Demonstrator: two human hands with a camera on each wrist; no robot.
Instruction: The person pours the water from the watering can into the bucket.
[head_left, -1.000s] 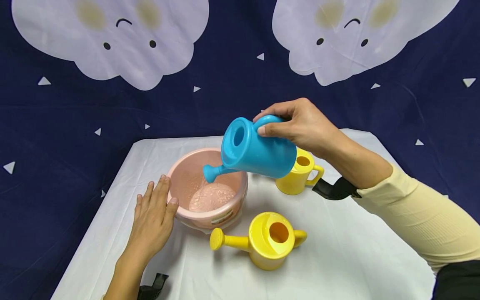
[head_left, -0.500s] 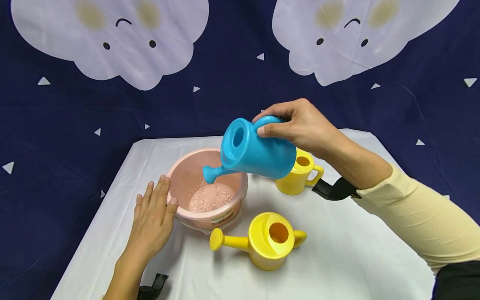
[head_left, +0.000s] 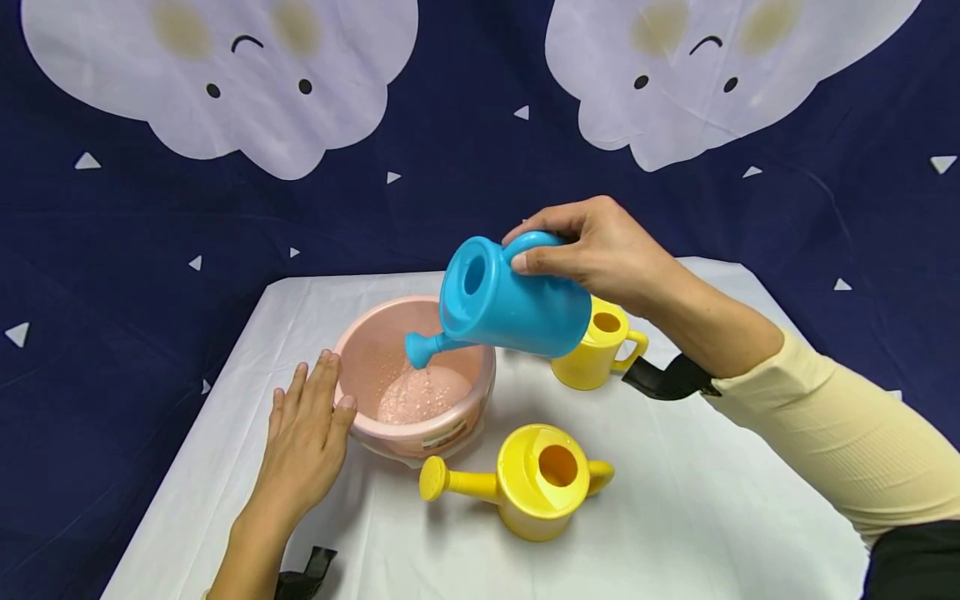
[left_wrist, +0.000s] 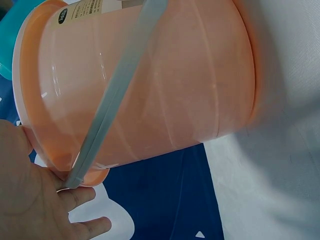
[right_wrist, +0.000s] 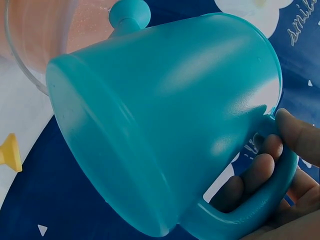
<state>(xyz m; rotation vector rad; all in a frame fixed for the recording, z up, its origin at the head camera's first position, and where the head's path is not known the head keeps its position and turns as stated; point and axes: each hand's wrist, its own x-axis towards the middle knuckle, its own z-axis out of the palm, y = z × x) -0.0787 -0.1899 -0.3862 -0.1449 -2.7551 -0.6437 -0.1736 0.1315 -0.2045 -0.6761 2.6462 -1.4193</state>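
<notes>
I see the pink bucket, its far right rim hidden by the blue watering can tilted above it, which also covers part of the rear yellow watering can. The right hand grips the blue handle; the left hand, fingers straight, touches the rim.

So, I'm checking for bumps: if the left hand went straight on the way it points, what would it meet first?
Most likely the pink bucket: the left hand rests against its rim. Depth is unclear, so the fingers might instead slide past along the outer side.
</notes>
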